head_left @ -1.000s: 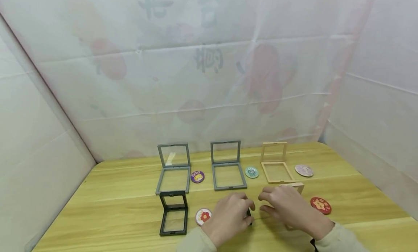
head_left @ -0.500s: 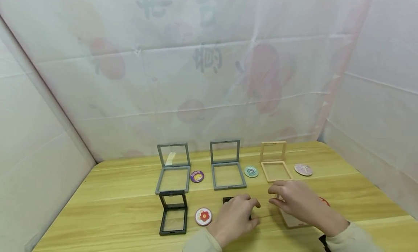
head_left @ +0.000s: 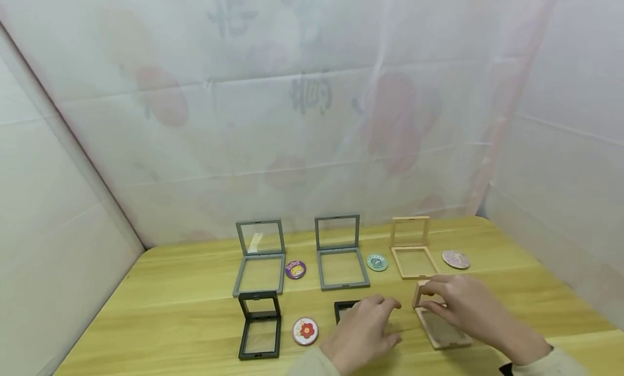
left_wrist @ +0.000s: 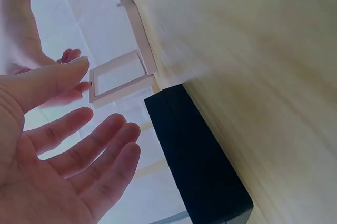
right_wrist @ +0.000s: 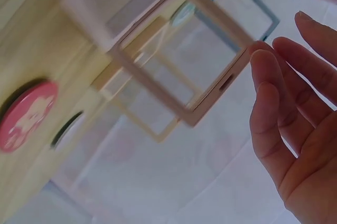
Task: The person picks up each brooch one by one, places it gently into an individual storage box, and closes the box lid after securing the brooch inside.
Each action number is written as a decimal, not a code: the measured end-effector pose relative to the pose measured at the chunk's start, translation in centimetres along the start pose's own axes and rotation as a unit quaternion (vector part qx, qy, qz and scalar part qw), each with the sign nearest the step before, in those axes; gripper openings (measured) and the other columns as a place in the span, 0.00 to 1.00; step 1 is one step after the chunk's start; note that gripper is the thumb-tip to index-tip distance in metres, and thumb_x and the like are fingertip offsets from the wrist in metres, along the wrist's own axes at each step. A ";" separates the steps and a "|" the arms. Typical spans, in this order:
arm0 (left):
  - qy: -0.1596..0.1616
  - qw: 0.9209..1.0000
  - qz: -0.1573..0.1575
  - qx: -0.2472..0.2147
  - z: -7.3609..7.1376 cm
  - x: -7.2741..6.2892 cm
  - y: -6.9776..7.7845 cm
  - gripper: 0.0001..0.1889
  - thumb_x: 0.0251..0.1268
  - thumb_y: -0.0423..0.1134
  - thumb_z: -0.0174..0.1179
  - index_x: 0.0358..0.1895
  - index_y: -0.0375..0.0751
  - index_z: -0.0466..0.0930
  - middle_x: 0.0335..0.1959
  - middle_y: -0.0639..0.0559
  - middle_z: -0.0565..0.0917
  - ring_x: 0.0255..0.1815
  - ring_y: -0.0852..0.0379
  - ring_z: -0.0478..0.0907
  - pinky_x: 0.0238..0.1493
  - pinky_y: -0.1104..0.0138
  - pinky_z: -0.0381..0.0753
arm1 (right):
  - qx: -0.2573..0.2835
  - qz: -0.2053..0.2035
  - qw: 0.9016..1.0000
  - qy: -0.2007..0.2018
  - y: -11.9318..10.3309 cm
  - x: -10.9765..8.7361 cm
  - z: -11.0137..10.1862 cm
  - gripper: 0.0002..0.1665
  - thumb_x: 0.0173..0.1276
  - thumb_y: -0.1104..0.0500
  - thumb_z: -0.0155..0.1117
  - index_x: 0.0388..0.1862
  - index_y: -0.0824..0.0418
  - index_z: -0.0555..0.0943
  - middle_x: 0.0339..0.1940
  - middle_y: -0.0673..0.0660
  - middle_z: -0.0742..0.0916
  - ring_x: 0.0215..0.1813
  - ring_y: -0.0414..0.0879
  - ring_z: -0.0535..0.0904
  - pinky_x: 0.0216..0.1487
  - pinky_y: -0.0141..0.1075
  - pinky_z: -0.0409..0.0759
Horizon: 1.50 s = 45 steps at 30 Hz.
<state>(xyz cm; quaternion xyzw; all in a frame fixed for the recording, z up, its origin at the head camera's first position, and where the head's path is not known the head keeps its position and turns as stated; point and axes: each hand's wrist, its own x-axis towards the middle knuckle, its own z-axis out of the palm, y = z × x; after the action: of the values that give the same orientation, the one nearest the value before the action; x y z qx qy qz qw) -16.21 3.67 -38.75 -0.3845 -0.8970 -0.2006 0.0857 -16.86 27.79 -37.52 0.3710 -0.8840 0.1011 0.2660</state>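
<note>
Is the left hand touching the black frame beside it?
Apart: the left wrist view shows a clear gap separating the left hand from the black frame.

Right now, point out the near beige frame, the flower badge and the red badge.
Near beige frame (head_left: 452,345), head view: front rim of its base.
Flower badge (head_left: 306,331), head view: its red flower.
Red badge (right_wrist: 30,116), right wrist view: middle of its printed face.

Pretty busy wood-look counter (head_left: 166,300) over here lol
The person's right grip (head_left: 470,308) has fingertips right at the raised lid (head_left: 416,296) of a beige case (head_left: 444,331); the left grip (head_left: 363,328) is loose, mostly hiding a black case (head_left: 343,306). Over left, an open black case (head_left: 261,315) with a flower badge (head_left: 305,331) just beside it. Back row's a grey case (head_left: 263,253), second grey case (head_left: 340,250) and cream case (head_left: 409,248), all flipped open, with a purple badge (head_left: 295,269), teal badge (head_left: 377,262) and lilac badge (head_left: 455,259) to their right, in that order.
</note>
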 end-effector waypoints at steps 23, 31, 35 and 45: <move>-0.057 0.994 -0.088 -0.030 1.8 2.9 2.5 0.43 0.54 0.50 0.78 0.74 0.52 0.66 0.52 0.58 0.80 0.43 0.67 0.77 0.25 0.74 0.75 | -0.065 0.108 0.989 -0.080 2.8 -3.4 -1.3 0.20 0.47 0.64 0.81 0.19 0.48 0.76 0.18 0.36 0.74 0.20 0.28 0.63 0.18 0.30 0.66; -0.081 0.991 -0.107 -0.026 2.4 3.4 3.1 0.48 0.51 0.53 0.80 0.75 0.53 0.62 0.55 0.57 0.78 0.48 0.65 0.76 0.38 0.66 0.82 | -0.072 0.159 0.971 -0.161 3.8 -4.1 -1.2 0.18 0.50 0.63 0.81 0.18 0.51 0.76 0.17 0.41 0.77 0.19 0.32 0.66 0.19 0.32 0.69; -0.080 0.992 -0.093 -0.031 2.7 3.6 3.2 0.47 0.51 0.50 0.80 0.73 0.51 0.62 0.51 0.55 0.78 0.43 0.65 0.75 0.31 0.76 0.76 | -0.071 0.196 0.959 -0.194 4.3 -4.2 -1.2 0.16 0.54 0.63 0.79 0.20 0.52 0.78 0.18 0.43 0.78 0.20 0.34 0.67 0.20 0.33 0.69; -0.097 0.985 -0.137 -0.028 3.1 4.5 4.3 0.53 0.49 0.53 0.80 0.77 0.52 0.57 0.57 0.55 0.75 0.51 0.63 0.76 0.30 0.73 0.78 | -0.090 0.220 0.947 -0.217 5.6 -5.3 -0.9 0.17 0.53 0.56 0.81 0.33 0.58 0.80 0.31 0.51 0.77 0.27 0.43 0.72 0.22 0.40 0.73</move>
<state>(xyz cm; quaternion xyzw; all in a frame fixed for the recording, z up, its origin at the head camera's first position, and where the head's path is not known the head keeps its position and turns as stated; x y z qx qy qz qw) -16.21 10.61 -38.94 -0.2781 -0.9393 -0.1968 -0.0407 -17.42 35.29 -39.54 0.1548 -0.9853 -0.0053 0.0715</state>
